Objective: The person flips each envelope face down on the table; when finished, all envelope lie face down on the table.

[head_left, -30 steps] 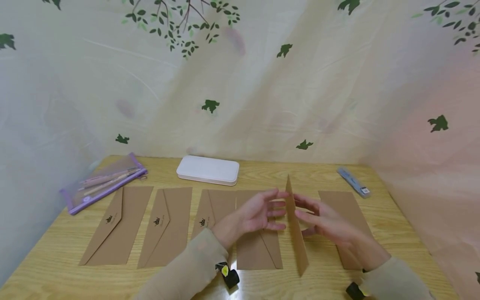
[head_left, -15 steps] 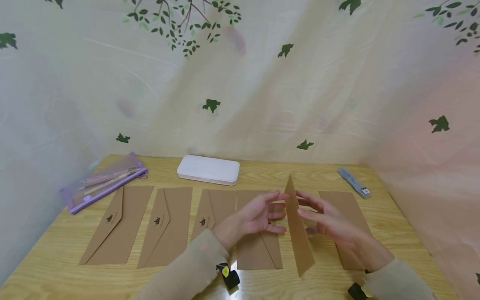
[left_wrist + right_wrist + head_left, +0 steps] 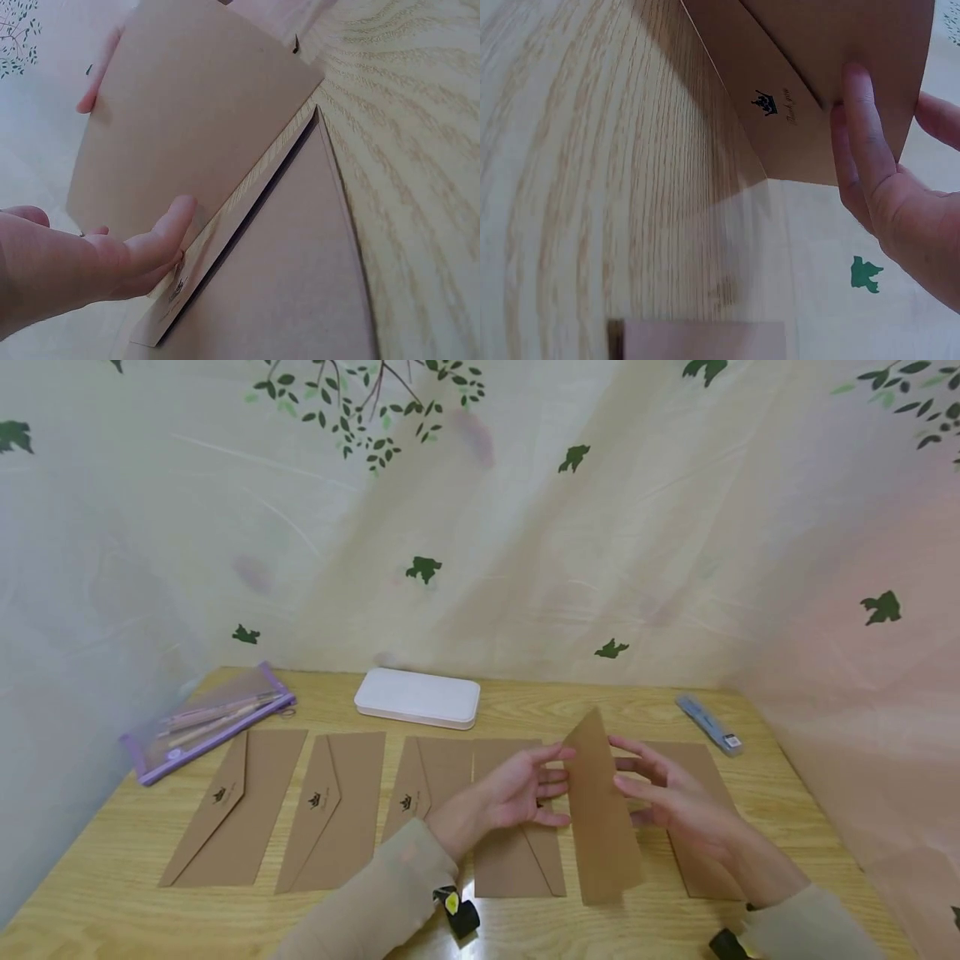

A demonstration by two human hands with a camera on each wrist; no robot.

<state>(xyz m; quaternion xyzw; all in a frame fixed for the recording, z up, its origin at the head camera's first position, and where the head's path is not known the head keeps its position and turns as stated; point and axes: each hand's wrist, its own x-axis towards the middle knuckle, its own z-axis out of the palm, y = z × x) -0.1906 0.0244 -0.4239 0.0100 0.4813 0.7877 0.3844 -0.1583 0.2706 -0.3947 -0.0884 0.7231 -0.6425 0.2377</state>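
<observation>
A brown envelope (image 3: 603,827) stands on edge between the hands, its plain face towards the left hand. The right hand (image 3: 682,797) holds it by its far side: fingers (image 3: 862,112) lie on the flap side, which carries a printed crown (image 3: 763,103), while one fingertip (image 3: 88,101) wraps round the edge onto the plain face. On the other side the left hand (image 3: 517,789) has its fingers fairly straight and spread, with fingertips (image 3: 181,206) at the plain face. Beneath the left hand, another envelope (image 3: 517,868) lies flap up, partly covered by it.
Several envelopes (image 3: 277,802) lie in a row to the left, and one more envelope (image 3: 701,852) lies under the right forearm. Behind them are a purple-edged zip pouch (image 3: 217,714) with pencils, a white case (image 3: 416,697) and a small blue pack (image 3: 707,724). A cloth backdrop (image 3: 510,568) borders the table.
The held envelope has turned from nearly edge-on to show its broad plain face. The right hand has shifted slightly right with it, while the left hand has stayed almost in place.
</observation>
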